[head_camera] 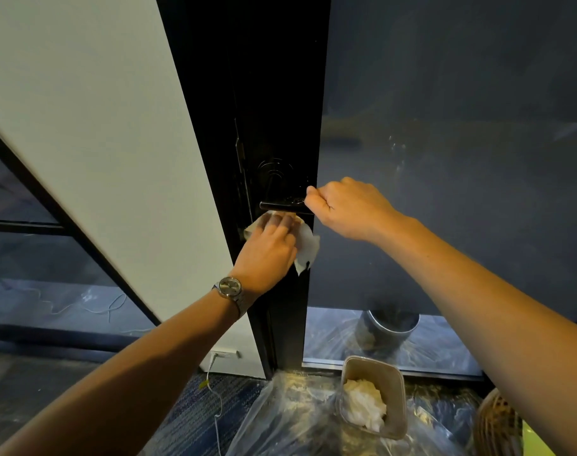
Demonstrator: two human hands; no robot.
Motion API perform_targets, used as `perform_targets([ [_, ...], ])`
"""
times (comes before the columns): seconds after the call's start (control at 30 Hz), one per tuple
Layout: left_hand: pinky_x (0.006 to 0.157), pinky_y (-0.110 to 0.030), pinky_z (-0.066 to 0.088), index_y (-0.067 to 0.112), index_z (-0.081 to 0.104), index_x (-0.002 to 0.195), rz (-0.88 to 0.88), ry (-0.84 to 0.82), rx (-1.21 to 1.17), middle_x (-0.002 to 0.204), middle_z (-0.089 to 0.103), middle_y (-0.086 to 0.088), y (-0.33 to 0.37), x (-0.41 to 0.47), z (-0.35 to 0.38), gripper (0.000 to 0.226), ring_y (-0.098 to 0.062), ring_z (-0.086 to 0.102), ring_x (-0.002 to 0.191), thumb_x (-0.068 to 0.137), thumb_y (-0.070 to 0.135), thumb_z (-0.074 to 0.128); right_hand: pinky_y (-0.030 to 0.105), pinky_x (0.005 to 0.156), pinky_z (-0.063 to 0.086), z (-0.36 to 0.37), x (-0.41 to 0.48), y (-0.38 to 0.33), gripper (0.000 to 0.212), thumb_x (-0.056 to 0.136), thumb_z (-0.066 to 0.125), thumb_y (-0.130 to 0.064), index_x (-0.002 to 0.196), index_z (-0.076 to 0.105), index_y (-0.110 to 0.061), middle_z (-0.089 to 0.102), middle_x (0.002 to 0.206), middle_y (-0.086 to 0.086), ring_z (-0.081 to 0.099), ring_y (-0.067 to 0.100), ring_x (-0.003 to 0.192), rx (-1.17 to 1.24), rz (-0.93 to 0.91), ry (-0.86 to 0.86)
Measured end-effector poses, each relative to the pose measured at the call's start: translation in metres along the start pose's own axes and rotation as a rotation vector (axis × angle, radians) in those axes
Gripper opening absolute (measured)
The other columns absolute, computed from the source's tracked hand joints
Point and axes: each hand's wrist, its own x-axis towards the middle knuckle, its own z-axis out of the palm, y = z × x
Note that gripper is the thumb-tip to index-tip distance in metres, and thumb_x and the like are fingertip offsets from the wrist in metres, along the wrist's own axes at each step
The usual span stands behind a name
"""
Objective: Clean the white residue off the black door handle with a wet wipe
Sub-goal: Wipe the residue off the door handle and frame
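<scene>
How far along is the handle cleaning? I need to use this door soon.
Underway, not finished. Left hand presses the wet wipe just under the black door handle; right hand grips its right end. White flecks remain on the handle near that grip. Used wipes already sit in the bin.

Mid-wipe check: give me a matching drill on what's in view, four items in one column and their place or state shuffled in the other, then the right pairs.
Items:
1. left hand
2. right hand
3. wet wipe
4. bin

Places or states:
A. on the floor at the foot of the door, crumpled white wipes inside
B. gripping the right end of the black door handle
C. pressed flat against the door just under the handle, with a wristwatch on its wrist
D. white, spread under the fingers, hanging down to the right

Pairs: 1-C, 2-B, 3-D, 4-A
</scene>
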Motion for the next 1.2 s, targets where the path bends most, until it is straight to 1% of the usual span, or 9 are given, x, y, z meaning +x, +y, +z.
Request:
perform_targets([
  [0.2,0.087,-0.038,0.053,0.009,0.074,0.089,0.113,0.056,0.036,0.106,0.068,-0.013,-0.017,0.000,-0.004,0.033,-0.030,0.066,0.097,0.060,0.021,0.083,0.030,0.049,0.028,0.000,0.000,0.000,0.055,0.101,0.025,-0.033,0.051,0.035,-0.011,0.032,0.047,0.002,0.030,0.017,0.044,0.007,0.003,-0.006],
  [0.3,0.067,-0.032,0.059,0.002,0.071,0.083,-0.023,0.125,-0.027,0.095,0.066,-0.018,-0.015,-0.003,-0.009,0.024,-0.029,0.066,0.081,0.066,0.015,0.080,0.030,0.049,0.028,0.000,0.000,0.000,0.056,0.101,0.024,-0.033,0.051,0.035,-0.011,0.032,0.048,0.002,0.031,0.018,0.045,0.006,0.009,-0.006],
  [0.43,0.073,-0.039,0.054,-0.003,0.065,0.099,-0.300,0.060,-0.183,0.108,0.060,-0.023,0.003,0.000,0.000,0.025,-0.036,0.060,0.095,0.081,0.015,0.064,0.030,0.050,0.030,0.002,0.001,0.000,0.056,0.101,0.024,-0.033,0.051,0.036,-0.011,0.032,0.047,0.002,0.031,0.018,0.045,0.007,0.009,0.000],
  [0.57,0.063,-0.031,0.052,0.009,0.070,0.092,-0.163,0.075,0.078,0.102,0.066,-0.011,0.007,0.009,0.002,0.038,-0.028,0.065,0.088,0.058,0.024,0.079,0.031,0.049,0.029,0.002,0.001,0.000,0.056,0.101,0.025,-0.033,0.050,0.034,-0.013,0.034,0.047,0.002,0.032,0.019,0.046,0.010,0.003,0.008],
  [0.67,0.060,-0.032,0.052,0.007,0.069,0.095,-0.172,0.135,-0.003,0.101,0.065,-0.014,0.002,0.008,0.004,0.036,-0.030,0.064,0.086,0.063,0.020,0.079,0.031,0.049,0.029,0.000,0.000,0.001,0.055,0.101,0.025,-0.032,0.050,0.033,-0.013,0.033,0.048,0.002,0.032,0.018,0.045,0.016,-0.003,0.003],
  [0.8,0.078,-0.020,0.039,0.005,0.051,0.117,-0.556,0.254,-0.599,0.116,0.051,-0.014,0.003,0.005,0.006,0.029,-0.023,0.053,0.099,0.091,0.018,0.052,0.031,0.050,0.030,0.000,0.000,0.001,0.056,0.101,0.025,-0.032,0.050,0.034,-0.011,0.032,0.047,0.002,0.030,0.017,0.045,0.020,0.001,-0.001],
  [0.93,0.078,-0.009,0.034,0.004,0.047,0.124,-0.885,0.406,-0.974,0.123,0.049,-0.012,0.025,0.007,-0.002,0.033,-0.015,0.051,0.098,0.097,0.021,0.040,0.032,0.051,0.032,0.001,0.001,0.002,0.055,0.100,0.025,-0.032,0.052,0.038,-0.009,0.033,0.047,0.003,0.032,0.018,0.046,0.014,0.006,0.000],
  [1.07,0.081,-0.031,0.047,0.001,0.049,0.124,-1.349,0.320,-1.476,0.112,0.057,-0.011,0.030,0.016,0.007,0.046,-0.021,0.056,0.094,0.098,0.036,0.033,0.032,0.051,0.032,0.000,0.001,0.001,0.056,0.101,0.026,-0.032,0.049,0.032,-0.011,0.029,0.045,0.002,0.028,0.017,0.043,0.033,-0.007,-0.002],
  [1.2,0.081,-0.043,0.050,0.009,0.032,0.140,-1.296,0.324,-2.427,0.131,0.049,-0.017,0.023,0.024,0.025,0.044,-0.030,0.059,0.100,0.099,0.023,0.030,0.031,0.049,0.031,0.000,0.001,0.002,0.057,0.101,0.026,-0.032,0.049,0.034,-0.012,0.032,0.045,0.001,0.031,0.017,0.044,0.029,-0.016,0.001],
])
